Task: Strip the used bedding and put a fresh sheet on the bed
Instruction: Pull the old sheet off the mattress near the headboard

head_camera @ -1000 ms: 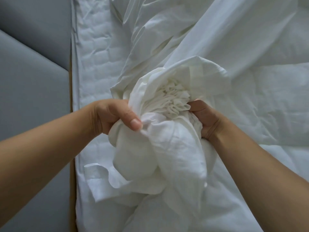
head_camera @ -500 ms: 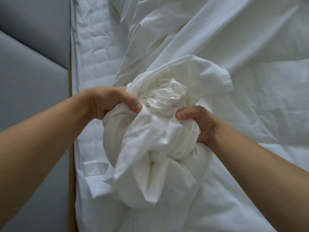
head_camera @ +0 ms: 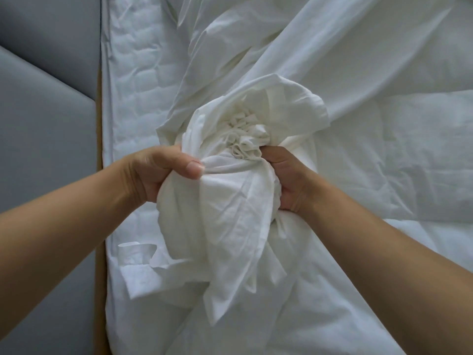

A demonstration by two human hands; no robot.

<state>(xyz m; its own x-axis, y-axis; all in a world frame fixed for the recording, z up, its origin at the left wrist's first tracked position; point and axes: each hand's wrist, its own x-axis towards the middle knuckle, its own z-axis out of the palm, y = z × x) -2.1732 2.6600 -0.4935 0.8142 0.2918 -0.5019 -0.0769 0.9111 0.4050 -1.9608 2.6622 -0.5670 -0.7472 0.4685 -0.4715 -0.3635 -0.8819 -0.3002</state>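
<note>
Head view: both hands are clamped on a bunched white sheet [head_camera: 230, 201] held above the bed. The left hand [head_camera: 158, 172] grips its left side, thumb on top; the right hand [head_camera: 284, 180] grips the right. The quilted mattress [head_camera: 138, 98] lies beside a grey padded headboard [head_camera: 46, 124].

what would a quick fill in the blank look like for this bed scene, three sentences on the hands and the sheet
1. The left hand and right hand grip the bunched sheet from ____ sides.
2. The left hand's ____ lies across the top of the cloth.
3. The padded panel beside the quilted mattress is ____ in colour.

Missing words: opposite; thumb; grey.
</note>
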